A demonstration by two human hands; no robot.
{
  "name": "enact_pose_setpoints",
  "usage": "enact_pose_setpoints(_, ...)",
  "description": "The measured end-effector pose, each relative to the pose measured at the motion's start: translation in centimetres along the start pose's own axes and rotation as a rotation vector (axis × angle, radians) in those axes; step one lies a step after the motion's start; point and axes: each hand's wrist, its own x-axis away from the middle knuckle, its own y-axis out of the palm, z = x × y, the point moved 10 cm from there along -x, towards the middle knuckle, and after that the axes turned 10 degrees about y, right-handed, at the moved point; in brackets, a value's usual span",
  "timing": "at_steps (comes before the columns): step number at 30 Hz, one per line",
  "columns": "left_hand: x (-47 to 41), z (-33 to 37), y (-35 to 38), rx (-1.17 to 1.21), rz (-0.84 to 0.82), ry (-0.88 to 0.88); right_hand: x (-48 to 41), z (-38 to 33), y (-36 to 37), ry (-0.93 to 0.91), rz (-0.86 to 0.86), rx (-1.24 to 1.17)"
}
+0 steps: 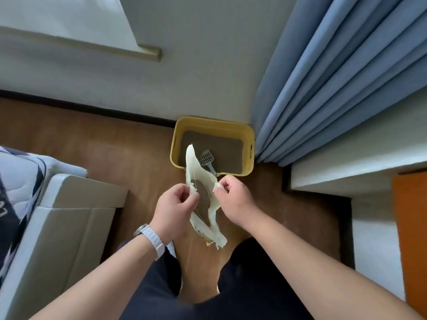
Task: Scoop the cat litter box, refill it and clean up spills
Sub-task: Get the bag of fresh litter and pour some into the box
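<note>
Forearms (300, 262) forward, left hand (172, 205) and right hand (233, 197) pinching pale bag (196, 168) rim — probably litter (204, 199) inside, yellow litter box (174, 146) beyond

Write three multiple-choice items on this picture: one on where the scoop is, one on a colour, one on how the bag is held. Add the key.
1. Where does the grey scoop lie?
A) on the floor beside the box
B) in the yellow litter box, on the litter
C) hung on the wall

2. What colour is the curtain next to the box?
A) blue
B) red
C) green

3. How is the pale bag held?
A) lying shut on the floor
B) tucked under one arm
C) spread open between the left hand and the right hand

Key:
1 B: the scoop rests on the litter inside the box.
2 A: blue folds hang at the box's right side.
3 C: the fingers of both hands pinch opposite edges of the bag's mouth.
</note>
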Motion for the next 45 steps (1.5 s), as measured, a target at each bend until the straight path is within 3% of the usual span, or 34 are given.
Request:
enact_pose_setpoints(8, -7.9, -9.0, 4.0, 0.060, 0.173, 0.112, -11.4, 3.5, 6.5, -0.208, -0.033, -0.011)
enact_pose_setpoints(13, -12.1, -13.4, 6.9, 0.133, 0.172, 0.185, -16.3, 6.8, 8.6, -0.267, -0.034, -0.002)
enact_pose_setpoints(17, -13.8, -15.3, 10.0, 0.286, 0.096, 0.212, -17.9, 9.0, 10.6, -0.297, -0.139, -0.019)
enact_pose_setpoints(20, -14.1, -14.6, 11.3, 0.180, 0.025, 0.306, -17.7, 9.6, 11.3, -0.331, -0.246, 0.045)
enact_pose_setpoints(24, -14.9, -13.1, 11.5, -0.182, -0.078, 0.558, -17.7, 10.5, 10.5, -0.351, -0.264, 0.305)
enact_pose_setpoints(28, -15.8, -11.9, 10.7, -0.413, -0.077, 0.666, -18.1, 11.9, 10.6, -0.310, -0.275, 0.323)
enact_pose_setpoints(32, -16.4, -12.2, 9.8, -0.355, -0.019, 0.626, -18.4, 13.3, 8.3, -0.245, -0.056, 0.261)
enact_pose_setpoints(35, -16.4, -12.5, 7.8, -0.274, 0.129, 0.591, -18.6, 15.8, 6.6, -0.142, 0.019, 0.334)
enact_pose_setpoints(38, -16.7, -12.2, 7.1, -0.259, 0.189, 0.664, -18.8, 17.0, 7.2, -0.126, -0.042, 0.323)
enact_pose_setpoints(43, -17.2, -11.0, 10.3, -0.298, 0.074, 0.870, -21.0, 14.4, 10.0, -0.248, -0.090, 0.257)
enact_pose_setpoints(45, -17.1, -10.7, 11.4, -0.319, 0.039, 0.914, -21.5, 13.5, 11.4, -0.255, -0.205, 0.104)
